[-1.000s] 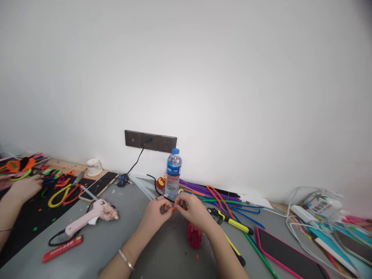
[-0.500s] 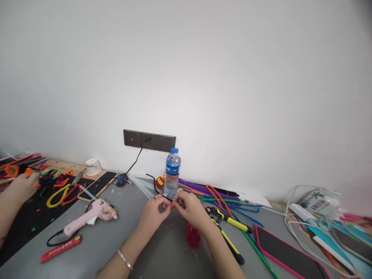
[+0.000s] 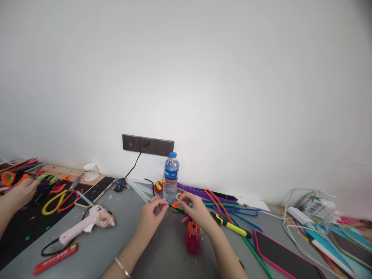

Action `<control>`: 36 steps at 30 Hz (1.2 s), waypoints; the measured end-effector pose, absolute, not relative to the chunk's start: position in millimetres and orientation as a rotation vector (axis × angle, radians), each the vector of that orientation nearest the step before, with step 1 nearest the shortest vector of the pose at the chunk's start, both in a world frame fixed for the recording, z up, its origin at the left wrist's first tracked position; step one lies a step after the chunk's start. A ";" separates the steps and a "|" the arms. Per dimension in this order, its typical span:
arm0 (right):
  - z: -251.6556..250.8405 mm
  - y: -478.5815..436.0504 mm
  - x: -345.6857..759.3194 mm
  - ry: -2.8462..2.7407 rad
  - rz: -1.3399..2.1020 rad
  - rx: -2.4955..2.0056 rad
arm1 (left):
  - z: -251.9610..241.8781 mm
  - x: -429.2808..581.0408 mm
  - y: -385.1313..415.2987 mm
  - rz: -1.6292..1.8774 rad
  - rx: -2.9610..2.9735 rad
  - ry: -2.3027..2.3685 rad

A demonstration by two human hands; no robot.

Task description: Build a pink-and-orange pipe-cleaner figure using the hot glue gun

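Observation:
In the head view, my left hand (image 3: 151,217) is in front of the water bottle, its thumb and forefinger pinched on a black pipe cleaner (image 3: 152,187). The free end of that pipe cleaner bends up behind the hand. My right hand (image 3: 194,209) is closed, with a small orange piece (image 3: 175,205) at its fingertips; its kind is too small to make out. Below my right hand lies a dark red and orange fuzzy figure (image 3: 193,241), partly covered by the wrist.
Behind my hands stands a water bottle (image 3: 171,178). Yellow-black pliers (image 3: 232,226), pipe cleaners (image 3: 216,197) and a pink-edged phone (image 3: 285,255) lie right. A pink glue gun (image 3: 84,224), red box cutter (image 3: 55,259) and scissors (image 3: 61,201) lie left, near another person's hand (image 3: 21,195).
My fingertips have moved slightly apart, showing more of the orange piece between them. More of the red and orange figure shows below my right hand. The view has tilted up slightly.

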State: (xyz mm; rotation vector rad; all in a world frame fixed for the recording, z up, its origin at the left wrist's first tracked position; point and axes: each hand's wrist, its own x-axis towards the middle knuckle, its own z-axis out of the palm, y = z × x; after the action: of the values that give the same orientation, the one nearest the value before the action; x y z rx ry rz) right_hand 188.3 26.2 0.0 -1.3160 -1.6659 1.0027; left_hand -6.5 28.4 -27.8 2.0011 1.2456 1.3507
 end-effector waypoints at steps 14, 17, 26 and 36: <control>20.0 15.2 224.5 -1.719 1.264 -1.273 | -25.2 0.4 16.7 1.066 1.816 1.159; 26.2 7.8 247.2 -1.730 1.431 -1.378 | -24.0 6.5 6.3 0.843 1.941 1.030; 21.0 -0.2 255.7 -1.521 1.829 -1.379 | -17.6 17.6 -8.4 0.648 2.314 0.887; 42.7 -7.5 248.6 -1.512 1.838 -1.104 | -20.3 16.6 -9.0 0.766 1.970 0.871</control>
State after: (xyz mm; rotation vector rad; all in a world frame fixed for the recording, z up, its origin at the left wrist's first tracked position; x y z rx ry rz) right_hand 248.6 -7.5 42.7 -1.1035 -1.5121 1.8377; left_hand 16.6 -9.0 -20.3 1.9703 0.8706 0.7663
